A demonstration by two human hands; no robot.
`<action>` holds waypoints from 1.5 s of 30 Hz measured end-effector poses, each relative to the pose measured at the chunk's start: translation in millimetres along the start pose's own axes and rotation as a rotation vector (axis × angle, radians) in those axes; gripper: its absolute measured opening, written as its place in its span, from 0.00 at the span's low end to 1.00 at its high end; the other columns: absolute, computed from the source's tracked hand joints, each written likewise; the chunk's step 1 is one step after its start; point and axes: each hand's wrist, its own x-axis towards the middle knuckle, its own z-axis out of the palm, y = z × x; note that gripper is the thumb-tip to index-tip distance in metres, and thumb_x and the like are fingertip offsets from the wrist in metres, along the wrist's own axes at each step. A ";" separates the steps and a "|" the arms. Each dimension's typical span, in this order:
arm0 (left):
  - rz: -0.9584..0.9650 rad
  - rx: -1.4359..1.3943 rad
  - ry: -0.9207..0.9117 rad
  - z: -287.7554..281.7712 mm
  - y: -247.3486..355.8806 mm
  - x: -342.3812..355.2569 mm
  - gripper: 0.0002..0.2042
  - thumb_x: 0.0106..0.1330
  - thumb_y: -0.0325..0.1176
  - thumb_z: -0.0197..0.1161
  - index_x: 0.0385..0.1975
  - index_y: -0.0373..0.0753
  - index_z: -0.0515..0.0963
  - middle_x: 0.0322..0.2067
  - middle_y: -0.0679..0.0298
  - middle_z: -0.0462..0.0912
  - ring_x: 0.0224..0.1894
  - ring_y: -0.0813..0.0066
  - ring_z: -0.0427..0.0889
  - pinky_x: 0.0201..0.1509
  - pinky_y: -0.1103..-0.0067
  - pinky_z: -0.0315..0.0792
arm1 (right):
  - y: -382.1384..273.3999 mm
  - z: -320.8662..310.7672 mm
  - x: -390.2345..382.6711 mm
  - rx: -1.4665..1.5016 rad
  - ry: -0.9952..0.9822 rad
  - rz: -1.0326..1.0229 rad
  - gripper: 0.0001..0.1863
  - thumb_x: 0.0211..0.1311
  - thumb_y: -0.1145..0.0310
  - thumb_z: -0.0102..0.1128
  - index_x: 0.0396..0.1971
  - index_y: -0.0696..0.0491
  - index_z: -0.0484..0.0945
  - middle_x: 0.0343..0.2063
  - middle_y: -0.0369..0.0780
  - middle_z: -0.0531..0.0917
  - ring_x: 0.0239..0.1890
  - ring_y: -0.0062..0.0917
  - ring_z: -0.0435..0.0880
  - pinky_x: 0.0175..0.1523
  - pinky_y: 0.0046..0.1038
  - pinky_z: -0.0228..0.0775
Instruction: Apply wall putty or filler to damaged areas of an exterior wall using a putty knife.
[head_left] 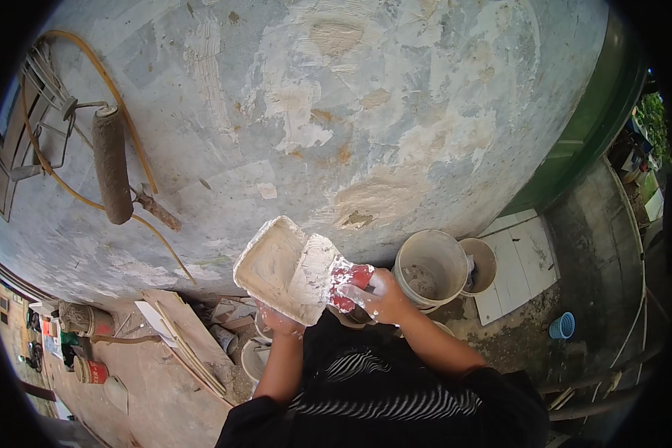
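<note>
My left hand [279,319] grips a plaster-crusted tray [265,263] from below, its fingers mostly hidden under the tray. My right hand [384,297] is wrapped round the red handle of a putty knife [318,263], which is smeared with white putty. The knife's wide blade lies over the tray's right side, and its edge seems to touch the inside. Dried putty coats the tray's inside and rim. In front of both hands stands a grey wall [306,157] with cream filler patches and a small chipped hollow low down.
At the left, a dirty paint roller [112,164] and a yellow hose [97,63] hang against the wall. Two buckets, a large one [433,255] and a smaller one [485,257], stand right of my hands. Boards [183,336] lie lower left; a blue basket [562,325] is far right.
</note>
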 end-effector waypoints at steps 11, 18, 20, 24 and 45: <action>-0.106 -0.172 0.078 36.9 13.3 1.7 0.32 0.61 0.56 0.34 0.60 0.41 0.49 0.59 0.58 0.53 0.60 0.56 0.55 0.61 0.61 0.53 | 24.2 21.2 -5.6 0.292 -0.042 0.139 0.11 0.55 0.71 0.55 0.37 0.60 0.73 0.29 0.38 0.80 0.31 0.19 0.77 0.38 0.22 0.68; -0.186 -0.176 0.045 19.7 13.6 -0.6 0.35 0.59 0.60 0.37 0.61 0.43 0.46 0.60 0.58 0.51 0.61 0.56 0.53 0.62 0.61 0.51 | 28.6 28.6 -4.3 0.826 -0.102 0.362 0.13 0.57 0.76 0.51 0.43 0.59 0.69 0.38 0.38 0.76 0.40 0.21 0.75 0.45 0.24 0.68; -0.129 -0.290 -0.100 20.9 10.9 1.4 0.32 0.61 0.57 0.35 0.61 0.43 0.47 0.60 0.58 0.52 0.61 0.56 0.54 0.62 0.61 0.51 | 26.6 27.8 -2.4 0.979 -0.132 0.387 0.14 0.57 0.76 0.50 0.44 0.59 0.68 0.38 0.39 0.76 0.40 0.24 0.76 0.44 0.26 0.70; -0.077 -0.176 -0.169 18.9 9.1 -0.4 0.29 0.63 0.54 0.31 0.61 0.44 0.48 0.60 0.59 0.52 0.60 0.56 0.55 0.61 0.62 0.54 | 21.9 21.9 2.5 1.070 -0.045 0.429 0.15 0.57 0.76 0.50 0.45 0.59 0.67 0.39 0.40 0.75 0.40 0.26 0.76 0.43 0.27 0.70; -0.072 -0.042 0.137 18.2 36.1 -6.1 0.29 0.63 0.56 0.33 0.59 0.46 0.51 0.58 0.61 0.57 0.56 0.55 0.61 0.56 0.60 0.60 | 239.0 -53.7 64.9 1.052 0.752 0.608 0.09 0.59 0.67 0.46 0.39 0.52 0.68 0.35 0.39 0.77 0.34 0.27 0.76 0.44 0.32 0.68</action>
